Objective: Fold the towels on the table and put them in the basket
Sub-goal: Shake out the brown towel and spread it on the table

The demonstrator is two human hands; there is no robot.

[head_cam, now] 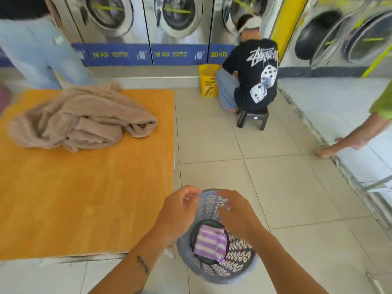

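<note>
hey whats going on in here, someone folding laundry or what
A person is putting away towels in a laundromat. The left hand and right hand hover over the grey basket on the floor, blurred, with nothing visibly in them. A folded purple striped towel lies inside the basket. A beige towel sits crumpled and not yet folded on the wooden table.
</note>
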